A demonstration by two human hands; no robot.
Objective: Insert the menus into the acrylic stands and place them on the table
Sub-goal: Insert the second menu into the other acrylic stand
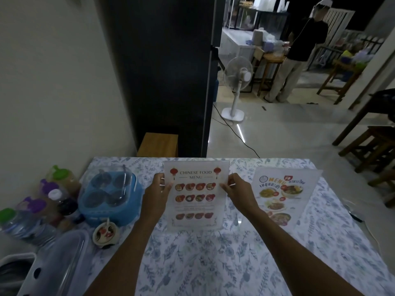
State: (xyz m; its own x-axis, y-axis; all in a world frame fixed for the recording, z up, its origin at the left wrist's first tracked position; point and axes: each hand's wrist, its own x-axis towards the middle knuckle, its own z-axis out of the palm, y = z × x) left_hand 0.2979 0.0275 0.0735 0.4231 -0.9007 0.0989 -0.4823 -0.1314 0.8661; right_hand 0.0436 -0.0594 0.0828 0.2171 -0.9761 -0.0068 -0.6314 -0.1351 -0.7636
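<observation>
Left hand (157, 190) and right hand (237, 188) pinch the side edges of the Chinese food menu stand (195, 194), upright on the table (213, 263). Risk: uneven release tips it, or a sideways nudge knocks the Thai menu stand (282, 199) just beside.

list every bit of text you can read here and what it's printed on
"CHINESE FOOD MENU": heading of the menu in the acrylic stand, gripped at its side edges by the left hand and right hand.
"MENU": orange heading of the second menu stand, standing to the right on the table.
Blue script beside and below that "MENU": not legible.
Small lines between the Chinese menu's dish photos: blurred.
Bottle labels: unreadable.
</observation>
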